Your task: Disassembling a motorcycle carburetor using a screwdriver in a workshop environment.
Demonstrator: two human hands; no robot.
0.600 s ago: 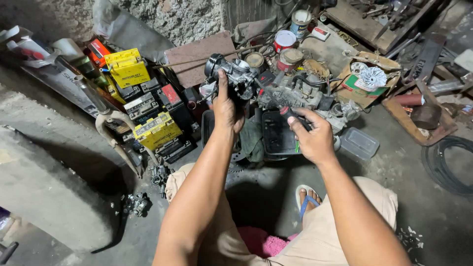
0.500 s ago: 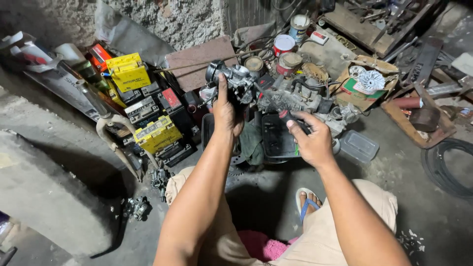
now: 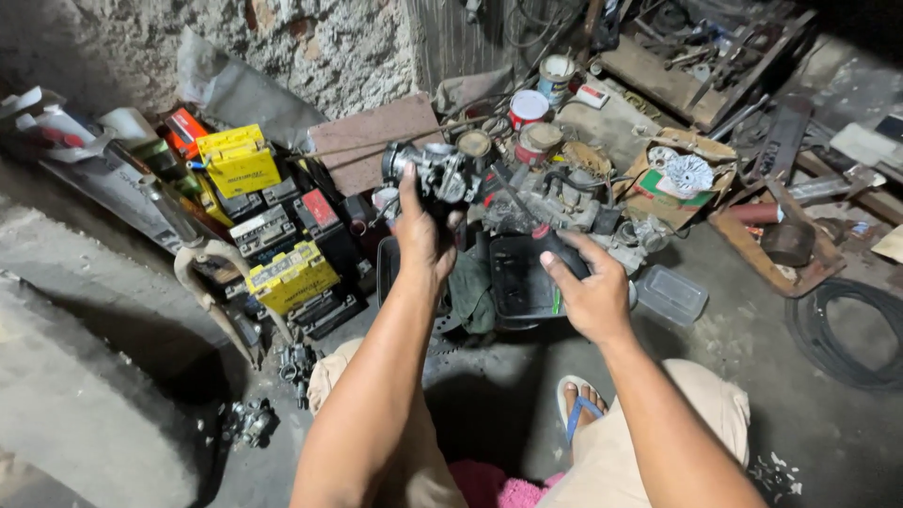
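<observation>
My left hand [image 3: 420,237] holds up a grey metal carburettor [image 3: 435,171] in front of me, fingers wrapped round its lower body. My right hand [image 3: 590,287] is closed on a screwdriver with a dark handle [image 3: 564,254]; its thin shaft [image 3: 515,202] points up and left toward the carburettor. Both hands hover above a black plastic tray [image 3: 519,279] on the floor. My knees in beige trousers and a foot in a blue sandal [image 3: 576,406] show below.
Yellow and black batteries [image 3: 282,268] are stacked at left. Engine parts [image 3: 574,202], tins [image 3: 527,108] and a cardboard box [image 3: 682,174] lie behind. A clear plastic tub [image 3: 670,293] sits at right, a coiled black hose [image 3: 847,329] further right. Small metal parts [image 3: 249,420] lie on the concrete.
The carburettor and my left hand have shifted slightly. My right hand has risen a little with the screwdriver angled toward it.
</observation>
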